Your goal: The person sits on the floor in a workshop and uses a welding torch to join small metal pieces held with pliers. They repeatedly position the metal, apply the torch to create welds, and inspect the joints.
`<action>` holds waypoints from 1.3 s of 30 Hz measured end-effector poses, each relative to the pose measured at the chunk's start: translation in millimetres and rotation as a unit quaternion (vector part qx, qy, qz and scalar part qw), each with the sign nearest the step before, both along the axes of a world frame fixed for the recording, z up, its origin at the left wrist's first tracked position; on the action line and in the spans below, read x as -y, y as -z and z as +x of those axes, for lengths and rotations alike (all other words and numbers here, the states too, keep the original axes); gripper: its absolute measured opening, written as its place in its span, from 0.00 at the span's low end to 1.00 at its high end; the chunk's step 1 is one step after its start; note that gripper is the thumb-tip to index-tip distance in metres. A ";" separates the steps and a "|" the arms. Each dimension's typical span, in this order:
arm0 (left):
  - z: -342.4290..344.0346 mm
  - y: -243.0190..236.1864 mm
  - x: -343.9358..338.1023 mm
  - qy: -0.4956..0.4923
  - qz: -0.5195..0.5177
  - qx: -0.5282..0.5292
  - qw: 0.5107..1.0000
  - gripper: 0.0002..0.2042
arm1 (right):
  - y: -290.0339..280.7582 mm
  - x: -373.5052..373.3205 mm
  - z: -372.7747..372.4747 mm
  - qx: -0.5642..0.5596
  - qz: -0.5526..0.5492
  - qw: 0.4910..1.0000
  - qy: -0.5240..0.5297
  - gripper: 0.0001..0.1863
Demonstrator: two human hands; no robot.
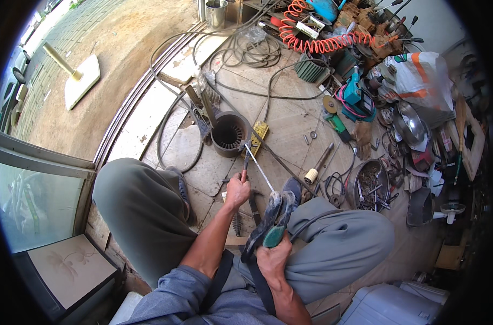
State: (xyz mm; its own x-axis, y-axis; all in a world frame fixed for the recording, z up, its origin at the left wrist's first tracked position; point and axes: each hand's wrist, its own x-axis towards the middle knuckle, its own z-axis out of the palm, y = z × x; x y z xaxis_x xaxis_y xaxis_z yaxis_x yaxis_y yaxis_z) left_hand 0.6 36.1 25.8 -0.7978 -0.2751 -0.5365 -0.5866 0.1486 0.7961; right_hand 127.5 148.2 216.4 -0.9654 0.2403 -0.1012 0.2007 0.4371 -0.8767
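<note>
My left hand [238, 189] is closed on a slim red-handled tool [245, 172], its tip up at the right rim of an upright dark metal cylinder [224, 146] with toothed inner ring. My right hand [273, 260] grips a black-and-green clamp-like holder [274, 214] with a cable; a thin pale rod [260, 170] runs from it to the same rim, near the tool's tip. A yellow block [260, 130] lies behind the cylinder's right side. A dark hammer-like tool [254, 208] lies on the floor below, between my hands.
Cables [235, 54] loop over the tiled floor. At right are an angle grinder [339, 125], glove [362, 142], metal bowl of parts [371, 184], teal machine [355, 97] and white sack [414, 81]. A glass panel [37, 200] stands left, beside the door track [132, 108].
</note>
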 end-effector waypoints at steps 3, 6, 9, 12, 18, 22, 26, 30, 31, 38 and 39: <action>1.1 -1.7 0.9 -0.006 0.018 -0.002 1.000 0.13 | -2.3 1.6 -2.0 0.003 0.004 1.000 0.001 0.09; 0.4 -0.6 -0.6 0.001 0.001 -0.001 1.000 0.13 | -1.9 0.5 -0.4 0.014 -0.008 1.000 0.004 0.09; 1.3 2.0 0.9 0.000 0.008 -0.013 1.000 0.14 | -5.6 1.2 -1.9 0.027 -0.003 1.000 0.002 0.10; 1.1 3.6 0.5 0.002 0.011 0.008 1.000 0.14 | -1.1 0.5 -0.9 0.003 0.002 1.000 -0.001 0.11; 2.4 0.1 0.4 -0.006 0.011 -0.023 1.000 0.13 | -3.0 -0.8 -0.8 0.015 0.007 1.000 -0.008 0.11; 1.4 4.6 -0.1 -0.005 0.019 -0.001 1.000 0.13 | -2.9 -2.0 -0.7 0.022 0.002 1.000 -0.009 0.10; 1.5 4.8 -0.6 -0.010 0.014 -0.009 1.000 0.13 | -1.9 0.7 -1.4 0.013 0.010 1.000 -0.003 0.09; 0.3 6.2 -0.8 -0.005 0.020 -0.010 1.000 0.13 | -0.6 -0.6 -1.1 0.011 -0.013 1.000 0.000 0.10; 1.2 7.0 -0.3 -0.007 0.020 -0.013 1.000 0.13 | -2.7 0.8 -2.3 0.014 -0.007 1.000 -0.002 0.10; 1.6 1.7 0.2 -0.005 0.013 0.000 1.000 0.14 | -6.0 0.9 -3.4 0.028 0.017 0.999 -0.003 0.11; 1.1 1.5 1.4 -0.007 0.016 -0.001 1.000 0.14 | -5.8 1.4 -3.4 0.021 0.008 1.000 0.000 0.10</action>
State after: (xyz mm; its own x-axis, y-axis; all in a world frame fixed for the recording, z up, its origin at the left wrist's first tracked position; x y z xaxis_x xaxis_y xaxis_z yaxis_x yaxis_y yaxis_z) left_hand 1.7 34.7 24.3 -0.7951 -0.2680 -0.5440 -0.5870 0.1148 0.8014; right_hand 124.1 146.8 222.1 -0.9603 0.2429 -0.1372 0.2372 0.4516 -0.8601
